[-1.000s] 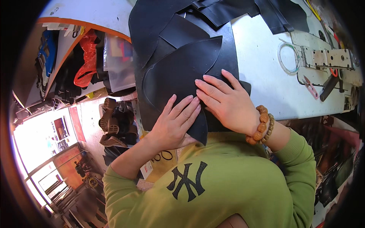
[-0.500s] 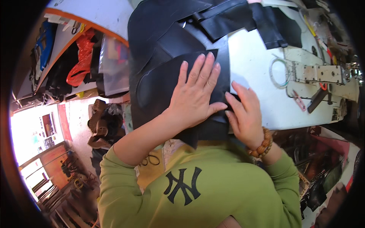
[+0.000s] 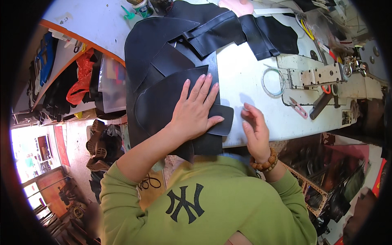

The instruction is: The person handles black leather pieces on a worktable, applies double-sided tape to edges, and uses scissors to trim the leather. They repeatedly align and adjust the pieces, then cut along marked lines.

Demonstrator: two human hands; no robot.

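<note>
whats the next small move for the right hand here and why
Probably bring the right hand back onto the small black piece. The left hand lies flat on the black stack, pinning it, while the right hand hovers over the white table beside that piece, holding nothing.

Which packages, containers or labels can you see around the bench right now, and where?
Small round can: far left table edge, green-and-white label.
Red plastic bag: shelf under the table's left side, crumpled.
Clear plastic packets: beside the red bag, flat, coloured contents.
No screens visible.
</note>
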